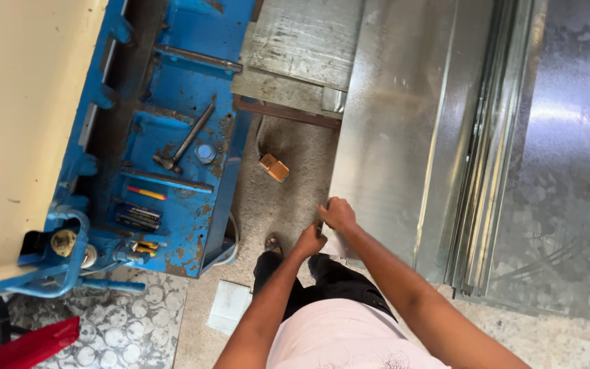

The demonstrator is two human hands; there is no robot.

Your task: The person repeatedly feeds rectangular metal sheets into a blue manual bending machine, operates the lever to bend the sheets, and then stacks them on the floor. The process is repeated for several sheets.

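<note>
Here, head view: left hand and right hand both clamped on near left corner of metal sheet lying flat on floor. Probably stiff yet springy, slippery, sharp-edged; best gripped along folded edge, fingers well wrapped.

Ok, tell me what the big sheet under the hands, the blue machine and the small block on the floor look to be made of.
The big sheet looks like galvanised steel: grey, shiny, faintly mottled. The left hand and right hand grip its near corner. The blue machine seems painted steel or iron; rust shows where paint is chipped. The small block looks like wood, tan and matte, though that is uncertain.
</note>
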